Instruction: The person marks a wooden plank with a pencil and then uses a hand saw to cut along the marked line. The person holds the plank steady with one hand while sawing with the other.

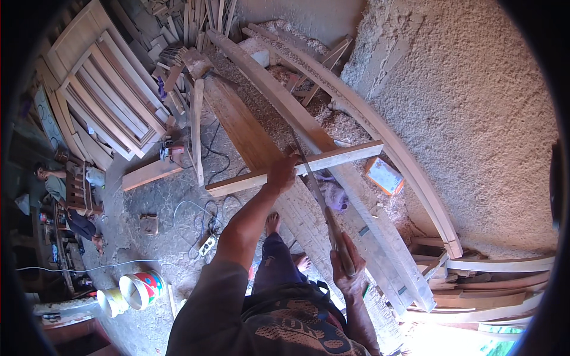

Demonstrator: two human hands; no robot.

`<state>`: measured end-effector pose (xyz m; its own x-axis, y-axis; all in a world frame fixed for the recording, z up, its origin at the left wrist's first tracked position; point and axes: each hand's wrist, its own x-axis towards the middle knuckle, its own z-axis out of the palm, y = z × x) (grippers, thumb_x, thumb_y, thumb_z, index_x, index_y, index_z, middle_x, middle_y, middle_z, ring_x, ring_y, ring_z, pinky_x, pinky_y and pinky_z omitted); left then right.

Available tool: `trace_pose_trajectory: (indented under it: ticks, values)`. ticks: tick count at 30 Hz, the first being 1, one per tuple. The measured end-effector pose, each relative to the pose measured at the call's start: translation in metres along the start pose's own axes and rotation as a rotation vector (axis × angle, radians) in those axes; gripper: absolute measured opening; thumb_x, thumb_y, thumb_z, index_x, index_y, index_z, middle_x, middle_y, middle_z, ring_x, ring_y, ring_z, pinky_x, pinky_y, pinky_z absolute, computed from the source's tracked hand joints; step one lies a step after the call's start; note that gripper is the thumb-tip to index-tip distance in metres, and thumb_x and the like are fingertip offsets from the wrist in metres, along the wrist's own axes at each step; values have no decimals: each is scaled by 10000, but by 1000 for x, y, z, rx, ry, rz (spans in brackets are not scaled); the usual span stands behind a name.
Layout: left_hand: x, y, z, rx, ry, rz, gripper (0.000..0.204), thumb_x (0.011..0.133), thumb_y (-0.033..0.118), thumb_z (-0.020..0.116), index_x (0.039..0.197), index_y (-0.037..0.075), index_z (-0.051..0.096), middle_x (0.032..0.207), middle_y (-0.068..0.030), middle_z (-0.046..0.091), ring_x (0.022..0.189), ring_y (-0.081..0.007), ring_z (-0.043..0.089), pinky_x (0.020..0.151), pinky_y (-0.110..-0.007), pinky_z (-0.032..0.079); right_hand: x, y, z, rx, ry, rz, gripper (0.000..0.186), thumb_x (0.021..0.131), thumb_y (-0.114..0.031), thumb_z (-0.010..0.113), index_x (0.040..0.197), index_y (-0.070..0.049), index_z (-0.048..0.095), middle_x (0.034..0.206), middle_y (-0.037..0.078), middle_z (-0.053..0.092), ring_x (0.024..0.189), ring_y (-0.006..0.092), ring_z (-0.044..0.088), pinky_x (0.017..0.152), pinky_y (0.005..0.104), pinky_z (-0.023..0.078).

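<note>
My right hand (349, 268) is closed round the wooden handle of a handsaw (321, 199). Its long, narrow blade points away from me and lies across a pale squared wooden bar (347, 156). Beside the blade, on its left, my left hand (282, 172) grips the bar, its fingers wrapped over the wood. The bar lies crosswise over a wide brown plank (240, 127) and a long thick beam (285, 102). Whether the teeth have cut into the wood is too small to tell.
A long beam (409, 178) runs by the rough wall on the right. A circular-saw-like power tool (173, 151) sits left, near cables (205, 216) and a power strip (207, 245). Buckets (141, 291) stand lower left. Panelled frames (110, 89) lean behind; another person (62, 190) sits far left.
</note>
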<state>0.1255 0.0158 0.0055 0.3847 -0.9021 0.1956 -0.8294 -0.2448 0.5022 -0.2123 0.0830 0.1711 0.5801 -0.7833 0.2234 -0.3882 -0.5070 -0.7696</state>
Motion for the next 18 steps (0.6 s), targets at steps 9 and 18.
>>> trace_pose_trajectory:
  ticks: [9, 18]
  values:
    - [0, 1, 0, 5, -41, -39, 335, 892, 94, 631, 1215, 169, 585, 954, -160, 691, 917, -382, 675, 801, -516, 524, -2, 0, 0, -28, 2, -13, 454, 881, -48, 701, 1325, -18, 608, 1238, 204, 671, 1037, 382, 713, 844, 401, 582]
    - [2, 4, -2, -16, -47, -43, 301, 885, 62, 644, 1174, 127, 589, 987, -161, 679, 949, -391, 657, 820, -511, 515, 0, -5, -3, -19, 19, -16, 427, 894, -54, 686, 1315, -22, 620, 1251, 203, 667, 1066, 383, 704, 878, 404, 574]
